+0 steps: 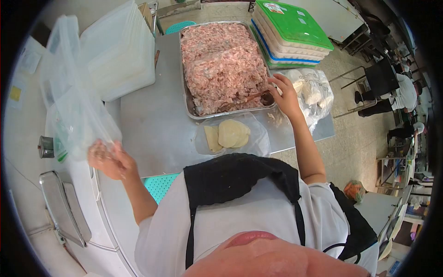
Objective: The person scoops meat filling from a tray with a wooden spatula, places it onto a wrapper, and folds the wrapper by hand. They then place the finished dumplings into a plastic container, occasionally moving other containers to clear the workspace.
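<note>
One long, colourless, translucent plastic article (85,113), blurred: by the left edge of the grey metal desk (150,134), lower end gripped by the left hand (110,159); likely light, flexible, slick, best held by an edge. Right hand (284,96): fingers curved near slim brown handle (256,96), grip uncertain.

Far L: sm. steel canister (45,147), w/ a rect. metal tray (68,207) nr it; perforated turquoise stool (161,185) partly hidden under the table's near edge, another turquoise seat (180,27) past the far edge. R bkgd: co-worker (406,94) in white top & dk trousers, beside a blk-topped piece of furniture (382,79) on metal legs, seat or table, can't tell. Lower R: orange/green bundle (354,190), contents unclear, nr a pale cabinet (378,210).
</note>
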Motion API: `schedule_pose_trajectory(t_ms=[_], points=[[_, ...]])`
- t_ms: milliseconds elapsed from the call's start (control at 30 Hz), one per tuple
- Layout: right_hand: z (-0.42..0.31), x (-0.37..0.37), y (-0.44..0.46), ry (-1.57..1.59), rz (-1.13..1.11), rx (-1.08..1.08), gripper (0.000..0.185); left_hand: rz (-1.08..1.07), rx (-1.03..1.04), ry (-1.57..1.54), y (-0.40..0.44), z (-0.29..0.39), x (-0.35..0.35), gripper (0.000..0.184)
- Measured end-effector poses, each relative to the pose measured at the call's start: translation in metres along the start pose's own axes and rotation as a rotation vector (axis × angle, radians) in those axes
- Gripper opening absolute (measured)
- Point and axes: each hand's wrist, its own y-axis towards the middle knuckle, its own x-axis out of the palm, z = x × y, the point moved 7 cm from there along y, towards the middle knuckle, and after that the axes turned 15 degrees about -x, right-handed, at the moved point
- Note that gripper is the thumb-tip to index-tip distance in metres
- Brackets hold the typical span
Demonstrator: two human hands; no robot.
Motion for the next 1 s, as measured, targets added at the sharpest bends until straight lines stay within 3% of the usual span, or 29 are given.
schedule_pose_trajectory(t_ms=[33, 133, 167, 267, 333, 367, 433, 467, 533, 633, 733, 800, 833, 1000], points=[[0.001, 0.002, 0.003, 0.000, -0.002, 0.005, 0.025, -0.040, 0.013, 0.005, -0.018, 0.005, -0.003, 0.012], [0.012, 0.032, 0.005, 0.055, -0.362, -0.128, 0.022, -0.279, -0.058, 0.058, -0.082, 0.018, 0.002, 0.015], [0.013, 0.032, 0.003, 0.060, -0.362, -0.129, 0.022, -0.305, -0.080, 0.038, -0.104, 0.024, 0.003, 0.016], [0.013, 0.052, -0.006, -0.191, -0.657, -0.255, 0.030, -0.479, -0.153, 0.061, -0.168, 0.029, 0.009, 0.016], [0.016, 0.059, -0.012, -0.192, -0.663, -0.315, 0.032, -0.870, -0.192, 0.077, -0.208, 0.034, 0.027, 0.018], [0.016, 0.062, -0.014, -0.197, -0.664, -0.367, 0.033, -0.868, -0.196, 0.087, -0.218, 0.035, 0.027, 0.018], [0.017, 0.065, -0.018, -0.189, -0.705, -0.376, 0.032, -0.946, -0.488, 0.144, -0.228, 0.019, 0.033, 0.024], [0.021, 0.067, -0.022, -0.126, -0.658, -0.370, 0.030, -0.942, -0.486, 0.151, -0.230, 0.020, 0.035, 0.024], [0.019, 0.059, -0.023, -0.056, -0.611, -0.375, 0.028, -0.690, -0.413, 0.157, -0.193, 0.037, 0.036, 0.035], [0.019, 0.034, -0.022, 0.041, -0.636, -0.276, 0.025, -0.647, -0.341, 0.139, -0.159, 0.066, 0.060, 0.039], [0.029, 0.003, -0.017, 0.234, -0.520, -0.145, 0.023, -0.651, -0.309, 0.038, -0.146, 0.096, 0.093, 0.035], [0.036, -0.014, -0.017, 0.503, -0.501, 0.044, 0.022, -0.745, -0.328, -0.045, -0.151, 0.119, 0.109, 0.032], [0.039, -0.019, -0.016, 0.502, -0.506, 0.049, 0.022, -0.835, -0.347, -0.141, -0.155, 0.127, 0.119, 0.030], [0.056, -0.036, 0.014, 0.321, -0.500, -0.018, 0.026, -0.783, -0.337, -0.076, -0.147, 0.115, 0.143, 0.029]])
